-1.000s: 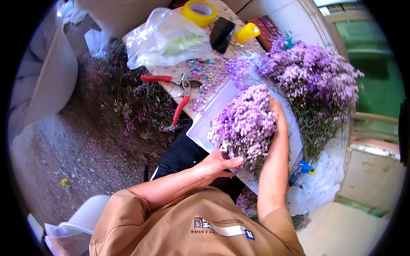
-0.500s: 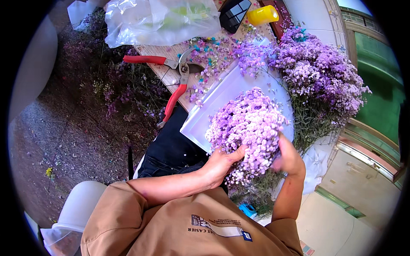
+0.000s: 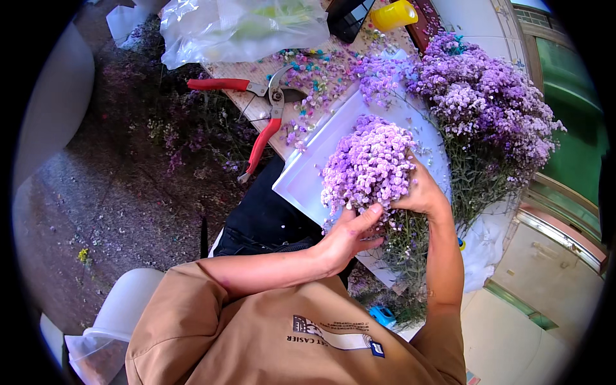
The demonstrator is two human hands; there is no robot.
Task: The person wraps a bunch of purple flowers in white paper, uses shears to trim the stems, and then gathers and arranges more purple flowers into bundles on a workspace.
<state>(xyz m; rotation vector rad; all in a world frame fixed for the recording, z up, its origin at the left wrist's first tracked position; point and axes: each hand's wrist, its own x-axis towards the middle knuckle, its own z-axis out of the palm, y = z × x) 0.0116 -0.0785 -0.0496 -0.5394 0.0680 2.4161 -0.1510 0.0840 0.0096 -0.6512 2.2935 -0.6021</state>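
Note:
A round bunch of small lilac flowers is held over a white sheet of paper at the table's near edge. My left hand grips the bunch from below, thumb up against the blooms. On the bunch's right side my right hand wraps around the flowers and stems. Green stems hang down between my two hands.
A larger heap of purple flowers lies to the right on the paper. Red-handled pruning shears lie open on the table, with a clear plastic bag, a yellow tape roll and scattered petals behind. White chair at lower left.
The view has tilted down and the bunch now sits lower, nearer my body. My left hand has slid up under the blooms; my right hand has come down around the bunch's side.

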